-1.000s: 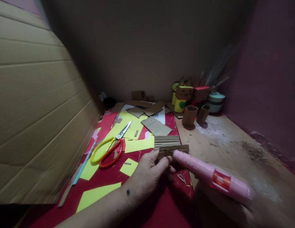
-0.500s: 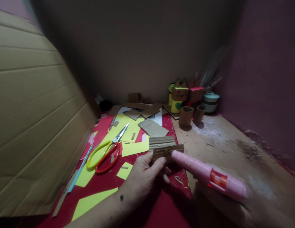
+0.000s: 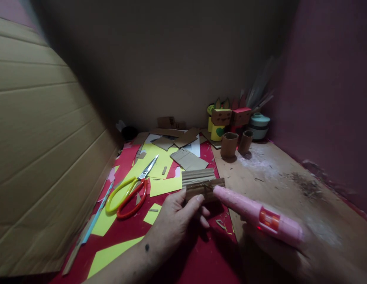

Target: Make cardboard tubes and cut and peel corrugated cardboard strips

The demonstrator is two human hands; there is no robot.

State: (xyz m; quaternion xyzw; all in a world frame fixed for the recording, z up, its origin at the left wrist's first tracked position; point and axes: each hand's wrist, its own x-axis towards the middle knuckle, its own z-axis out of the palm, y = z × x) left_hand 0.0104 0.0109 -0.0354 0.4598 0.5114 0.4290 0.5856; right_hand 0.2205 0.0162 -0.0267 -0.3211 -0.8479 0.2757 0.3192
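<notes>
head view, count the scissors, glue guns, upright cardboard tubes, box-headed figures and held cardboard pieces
yellow-and-orange-handled metal scissors: 1
pink plastic glue gun, in the right hand: 1
ridged brown cardboard piece, in the left hand: 1
upright brown cardboard tubes: 2
box-headed cardboard figures: 2
total: 7

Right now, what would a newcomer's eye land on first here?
First, the pink glue gun in the right hand, low and right of centre, with its tip against a corrugated cardboard piece pinched by the left hand. Next come the yellow-and-orange scissors, lying on red and yellow paper to the left. A big cardboard sheet leans along the left edge.
</notes>
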